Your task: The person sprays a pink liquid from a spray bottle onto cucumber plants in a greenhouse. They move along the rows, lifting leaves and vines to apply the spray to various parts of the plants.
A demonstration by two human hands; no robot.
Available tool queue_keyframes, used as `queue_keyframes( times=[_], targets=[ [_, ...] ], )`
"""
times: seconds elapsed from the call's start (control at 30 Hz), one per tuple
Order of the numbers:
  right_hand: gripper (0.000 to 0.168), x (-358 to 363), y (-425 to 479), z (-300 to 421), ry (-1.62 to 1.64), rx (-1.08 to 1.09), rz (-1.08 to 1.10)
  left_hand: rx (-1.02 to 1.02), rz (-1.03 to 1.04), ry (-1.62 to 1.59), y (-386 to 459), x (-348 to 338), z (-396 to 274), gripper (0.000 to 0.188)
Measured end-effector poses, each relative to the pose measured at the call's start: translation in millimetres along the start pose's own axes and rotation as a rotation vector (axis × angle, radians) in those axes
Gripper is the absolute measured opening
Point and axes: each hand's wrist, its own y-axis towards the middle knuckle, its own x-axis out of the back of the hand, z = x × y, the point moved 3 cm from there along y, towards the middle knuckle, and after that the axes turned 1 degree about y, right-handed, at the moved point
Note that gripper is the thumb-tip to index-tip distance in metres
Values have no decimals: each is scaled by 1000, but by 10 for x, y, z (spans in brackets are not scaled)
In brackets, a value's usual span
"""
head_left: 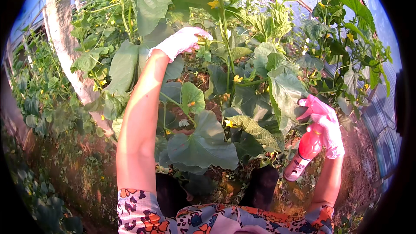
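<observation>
My left hand (180, 41), in a thin whitish glove, reaches up to a climbing vine. Its fingers are closed around a small green side shoot (205, 42) that joins the upright main stem (225, 29). Whether a flower or young fruit sits at the shoot's tip is hard to tell under the fingers. Lower on the right, my gloved right hand (329, 126) grips a spray bottle (309, 146) by its neck. The bottle has a pink trigger head (313, 104), holds red liquid and hangs tilted, bearing writing. A large leaf (286, 87) is close to the trigger head.
Broad leaves (203, 143) and yellow flowers (238, 78) crowd the space before me. A pale, thick post (66, 39) leans at the left. More vines (344, 39) grow on the right beside plastic sheeting (380, 120). Bare soil (292, 198) shows near my legs.
</observation>
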Motion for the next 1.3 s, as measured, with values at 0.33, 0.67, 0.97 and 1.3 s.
queue_keyframes(
  times=[0.33,0.67,0.97,1.3],
  targets=[
    [56,-114,-35,75,-65,38,-75,-360,19,-224,-523,-259,-171,47],
    [58,-879,-892,726,-368,692,-436,-447,-104,-152,-366,-516,-239,48],
    [45,-1802,683,97,374,92,229,-380,-151,-293,-253,-366,-22,44],
    [25,-1918,1199,-63,-486,579,-95,-339,-290,86,-267,-518,8,46]
  ],
)
